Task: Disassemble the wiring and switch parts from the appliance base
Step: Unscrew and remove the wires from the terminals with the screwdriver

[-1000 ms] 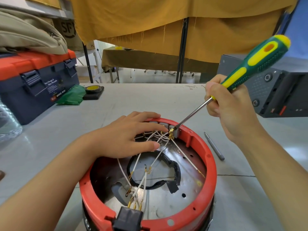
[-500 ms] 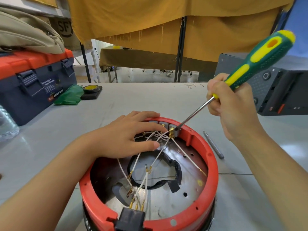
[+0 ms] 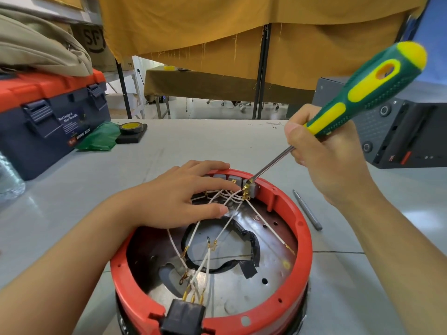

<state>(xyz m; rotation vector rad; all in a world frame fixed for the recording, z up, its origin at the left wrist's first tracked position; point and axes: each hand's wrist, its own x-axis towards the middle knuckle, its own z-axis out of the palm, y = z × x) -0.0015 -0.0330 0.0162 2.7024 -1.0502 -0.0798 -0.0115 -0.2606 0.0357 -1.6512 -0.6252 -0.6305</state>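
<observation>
A round red appliance base point(image 3: 302, 240) stands upside down on the table in front of me, its metal floor exposed. White wires point(image 3: 232, 221) with brass terminals run from a black socket point(image 3: 183, 317) at the near rim to grey switch blocks point(image 3: 235, 180) at the far rim. My left hand point(image 3: 179, 199) rests flat on the far rim and the wires, fingers straight. My right hand point(image 3: 326, 160) grips a green and yellow screwdriver point(image 3: 370, 90). Its tip touches the rightmost switch block point(image 3: 252, 189).
A blue and red toolbox point(image 3: 48, 112) stands at the left with a beige bag on it. A green cloth point(image 3: 99, 139) and a tape roll point(image 3: 131, 129) lie beside it. A grey metal rod point(image 3: 307, 210) lies right of the base. A black device point(image 3: 399, 131) sits far right.
The screwdriver handle has tilted slightly upward while its tip stays at the switch block. My left hand has not moved.
</observation>
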